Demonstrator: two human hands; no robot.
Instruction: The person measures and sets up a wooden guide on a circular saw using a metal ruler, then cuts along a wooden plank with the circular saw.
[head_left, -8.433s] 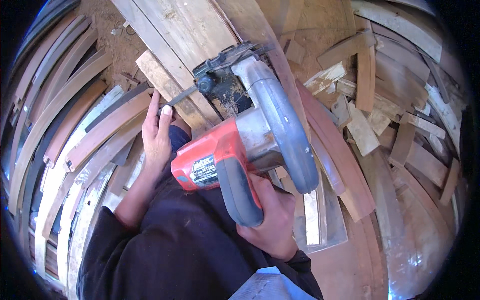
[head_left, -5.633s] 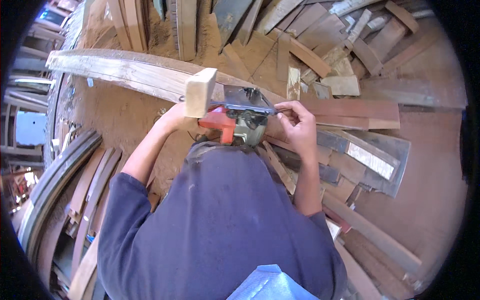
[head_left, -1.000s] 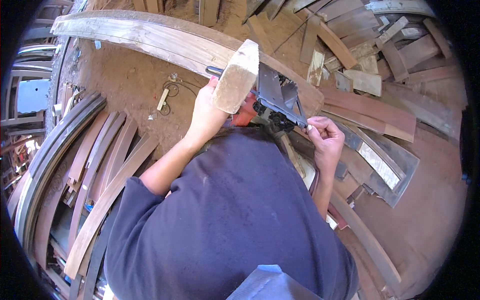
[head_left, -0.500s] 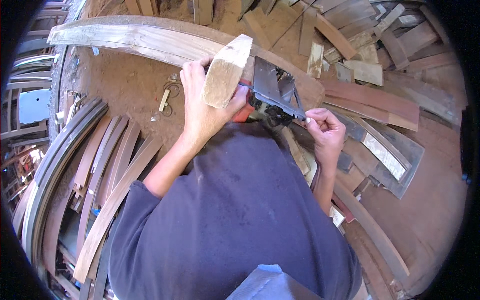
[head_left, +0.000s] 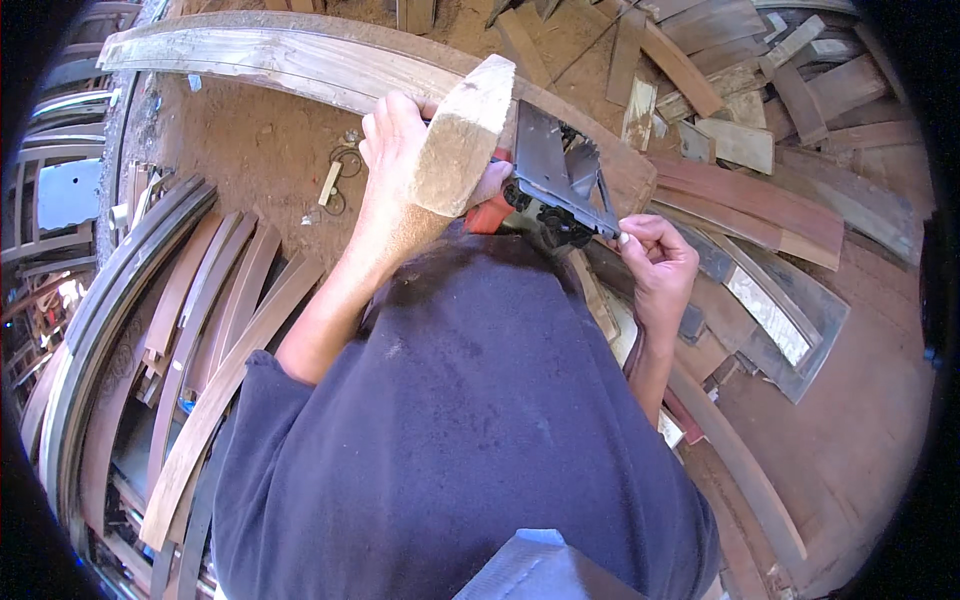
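Note:
Near my chest, a red and black power tool (head_left: 560, 215) has its flat grey metal base plate (head_left: 537, 145) turned up. A jagged, toothed edge shows beside the plate; I cannot tell the tool's exact kind. My left hand (head_left: 395, 165) is closed round a pale, rough wooden block (head_left: 465, 140), its fingers on the left side and its thumb out on the right against the tool. The block hides most of the palm, and whether this hand also grips the tool is hidden. My right hand (head_left: 660, 262) pinches the tool's near right corner between thumb and forefinger.
A long curved wooden beam (head_left: 270, 65) runs behind my hands. Curved boards (head_left: 205, 310) are stacked at the left. Wood offcuts (head_left: 735, 145) lie piled at the far right, with a framed panel (head_left: 770, 305) below them. A cord with a pale fitting (head_left: 329, 185) lies on the dirt floor.
The block, the tool and both hands have shifted slightly to the right in view. Both hands keep the same hold.

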